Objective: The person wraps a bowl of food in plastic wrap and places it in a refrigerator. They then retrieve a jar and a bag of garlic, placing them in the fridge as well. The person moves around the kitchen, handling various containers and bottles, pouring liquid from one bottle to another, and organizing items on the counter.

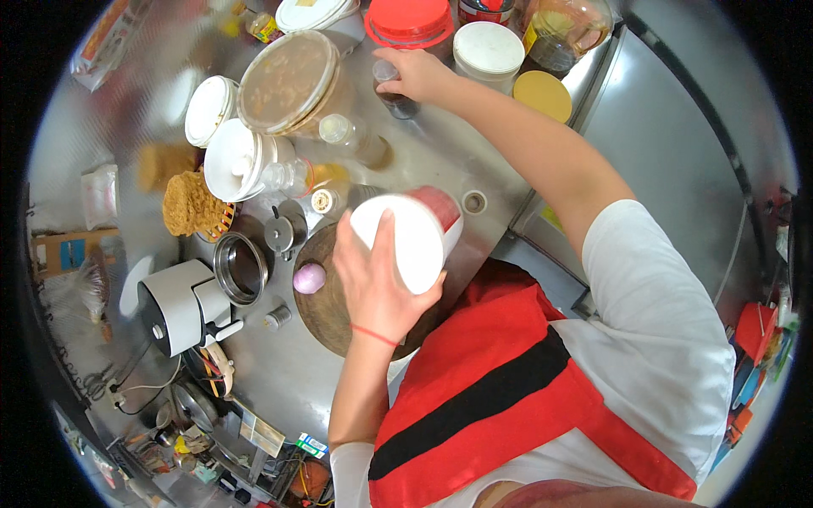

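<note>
My left hand is shut around a red-and-white tub, its white end facing the camera; my fingers spread over that end and my thumb is at its edge. Farther away, my right hand grips the top of a small clear jar with dark contents, standing on the steel counter beside a red-lidded container. A round wooden chopping board lies partly hidden under my left hand and the tub, with a peeled purple onion at its left edge.
Bottles, white-lidded tubs and a large lidded container crowd the back left. Left of the board are a steel pot, a lidded metal pot, a small shaker and a white appliance. A yellow-lidded container stands at right.
</note>
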### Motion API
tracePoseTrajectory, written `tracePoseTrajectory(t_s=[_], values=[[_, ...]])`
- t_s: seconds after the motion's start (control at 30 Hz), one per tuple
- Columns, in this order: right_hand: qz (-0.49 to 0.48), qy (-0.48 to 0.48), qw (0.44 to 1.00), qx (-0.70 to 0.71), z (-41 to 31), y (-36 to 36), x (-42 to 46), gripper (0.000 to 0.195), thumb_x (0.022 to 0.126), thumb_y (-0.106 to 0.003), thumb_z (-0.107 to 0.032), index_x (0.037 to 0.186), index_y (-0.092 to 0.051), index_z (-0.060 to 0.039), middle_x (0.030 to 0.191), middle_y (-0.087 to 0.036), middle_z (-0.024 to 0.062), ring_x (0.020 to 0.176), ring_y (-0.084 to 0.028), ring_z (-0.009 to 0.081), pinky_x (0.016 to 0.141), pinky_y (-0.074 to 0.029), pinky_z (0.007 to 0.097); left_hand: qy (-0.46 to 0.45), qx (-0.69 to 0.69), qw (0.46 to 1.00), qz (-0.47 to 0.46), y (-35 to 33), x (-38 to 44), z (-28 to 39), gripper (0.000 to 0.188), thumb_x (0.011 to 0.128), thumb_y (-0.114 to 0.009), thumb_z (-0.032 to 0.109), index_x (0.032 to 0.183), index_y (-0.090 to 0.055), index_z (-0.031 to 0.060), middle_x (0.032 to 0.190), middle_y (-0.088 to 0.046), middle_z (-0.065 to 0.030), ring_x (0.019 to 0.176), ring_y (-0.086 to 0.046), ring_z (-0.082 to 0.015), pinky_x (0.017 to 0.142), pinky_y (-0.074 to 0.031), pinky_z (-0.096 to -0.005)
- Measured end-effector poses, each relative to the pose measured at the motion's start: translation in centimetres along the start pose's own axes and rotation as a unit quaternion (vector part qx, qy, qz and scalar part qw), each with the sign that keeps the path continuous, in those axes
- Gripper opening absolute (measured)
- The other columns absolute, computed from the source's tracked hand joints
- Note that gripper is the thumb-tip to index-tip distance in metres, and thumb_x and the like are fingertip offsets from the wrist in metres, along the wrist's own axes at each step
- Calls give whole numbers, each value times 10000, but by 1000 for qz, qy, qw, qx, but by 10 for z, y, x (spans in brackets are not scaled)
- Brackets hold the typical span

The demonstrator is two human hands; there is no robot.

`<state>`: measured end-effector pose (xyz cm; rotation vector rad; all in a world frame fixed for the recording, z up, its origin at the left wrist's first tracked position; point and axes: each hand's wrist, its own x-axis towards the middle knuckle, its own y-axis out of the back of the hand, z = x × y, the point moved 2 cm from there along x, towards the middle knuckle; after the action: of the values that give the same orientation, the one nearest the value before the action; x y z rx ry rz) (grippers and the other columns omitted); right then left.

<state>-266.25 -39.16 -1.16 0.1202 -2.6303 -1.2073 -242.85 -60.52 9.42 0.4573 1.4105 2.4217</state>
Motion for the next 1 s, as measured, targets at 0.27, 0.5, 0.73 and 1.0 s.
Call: tracePoseTrajectory(t_s=[0.27,0.5,0.73,1.0], values=[[259,-22,942,212,-43,126,-88,532,842,-675,-353,1235,-525,-26,1071,-659,121,916,-641,199,785,-510,306,-19,62,998,-22,-60,119,11,945,568,-837,314,1393,-391,196,1388,-262,-294,1200,-369,-474,1025,-350,-483],[170,-128,952,219,-35,121,-217,247,894,-609,-147,1119,-600,-45,994,-660,63,834,-620,133,713,-494,260,-110,171,979,-13,-141,168,-11,853,661,-810,362,1403,-403,259,1450,-303,-229,1336,-292,-413,1098,-265,-479],[88,-183,951,232,-53,79,-294,246,899,-598,-146,1118,-606,-35,1004,-659,104,837,-640,184,716,-503,282,-115,127,985,3,-113,125,8,809,738,-763,384,1424,-381,188,1482,-300,-189,1381,-244,-387,1105,-195,-558],[101,-310,878,350,-109,40,-384,232,921,-594,-208,821,-683,-19,659,-627,29,630,-561,82,594,-458,252,-186,-188,954,-140,-49,-69,2,351,864,-546,39,1213,-568,14,1150,-622,-191,1057,-594,-353,918,-463,-407]])
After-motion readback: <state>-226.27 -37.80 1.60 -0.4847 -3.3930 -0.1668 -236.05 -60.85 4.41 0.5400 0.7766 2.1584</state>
